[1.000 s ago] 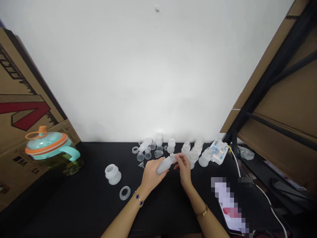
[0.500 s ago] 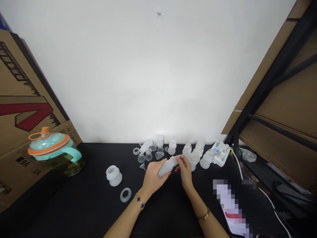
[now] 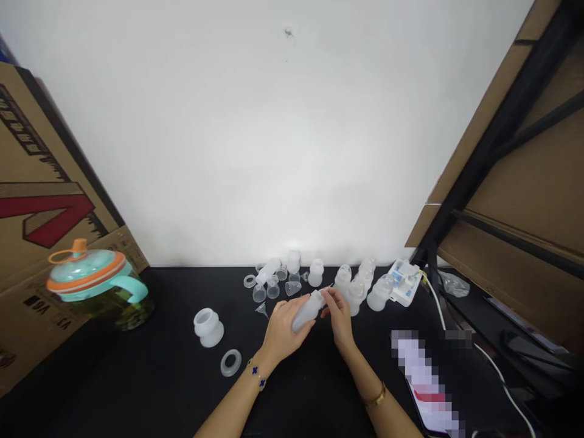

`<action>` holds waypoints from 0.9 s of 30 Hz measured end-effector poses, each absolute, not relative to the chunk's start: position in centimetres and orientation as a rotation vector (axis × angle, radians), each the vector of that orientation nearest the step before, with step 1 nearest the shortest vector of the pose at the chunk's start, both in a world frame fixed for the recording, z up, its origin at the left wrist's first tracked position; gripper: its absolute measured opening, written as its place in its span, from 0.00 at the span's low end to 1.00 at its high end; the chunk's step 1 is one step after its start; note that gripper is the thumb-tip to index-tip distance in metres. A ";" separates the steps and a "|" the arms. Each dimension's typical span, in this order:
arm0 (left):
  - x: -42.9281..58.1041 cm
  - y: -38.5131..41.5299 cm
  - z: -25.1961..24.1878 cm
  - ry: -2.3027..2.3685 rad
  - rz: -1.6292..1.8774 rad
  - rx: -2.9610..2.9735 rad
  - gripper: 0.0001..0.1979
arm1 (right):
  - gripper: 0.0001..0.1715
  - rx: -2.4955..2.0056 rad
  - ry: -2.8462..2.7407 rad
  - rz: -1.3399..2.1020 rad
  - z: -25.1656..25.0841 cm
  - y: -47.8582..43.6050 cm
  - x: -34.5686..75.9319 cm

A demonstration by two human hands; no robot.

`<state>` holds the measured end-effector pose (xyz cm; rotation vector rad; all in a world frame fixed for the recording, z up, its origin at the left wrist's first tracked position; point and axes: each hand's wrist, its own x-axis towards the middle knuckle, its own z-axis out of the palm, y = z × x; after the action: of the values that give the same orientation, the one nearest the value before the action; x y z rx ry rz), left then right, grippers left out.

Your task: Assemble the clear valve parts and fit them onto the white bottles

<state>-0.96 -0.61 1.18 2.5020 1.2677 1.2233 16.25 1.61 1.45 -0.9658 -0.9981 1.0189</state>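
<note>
My left hand (image 3: 283,331) is closed around a frosted white baby bottle (image 3: 305,314), tilted with its neck up to the right. My right hand (image 3: 338,316) pinches at the bottle's mouth; whatever lies between its fingertips is mostly covered. Left of my left hand stand a wide open white bottle body (image 3: 208,328) and a pale ring (image 3: 230,362) lying flat. A small clear funnel-shaped piece (image 3: 261,309) lies just beyond my left hand. Several assembled bottles with clear teats (image 3: 379,293) stand beyond my right hand.
At the back lie loose clear caps (image 3: 259,293), rings (image 3: 249,280) and small bottles (image 3: 316,272). A teal jug (image 3: 98,280) stands left by a cardboard box (image 3: 41,182). A white device (image 3: 405,283) with a cable and a phone (image 3: 431,389) are on the right.
Both hands stay together at the bottle's mouth with hardly any movement. The view has tilted slightly; nothing has been let go or newly taken up.
</note>
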 end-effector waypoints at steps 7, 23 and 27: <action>-1.1 -0.6 1.6 1.262 1.217 2.524 0.24 | 0.18 -0.964 -1.015 1.013 1.3 1.6 16.2; -1.1 -0.7 1.8 1.243 1.186 2.523 0.24 | 0.18 -0.966 -1.029 0.982 1.4 1.5 16.3; -0.9 -0.9 1.9 1.255 1.181 2.540 0.24 | 0.19 -0.973 -1.047 0.970 1.5 1.4 16.3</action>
<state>-0.89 -0.89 1.94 2.5397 1.2551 1.1808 16.33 1.44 1.51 -0.9729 -1.0475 0.9699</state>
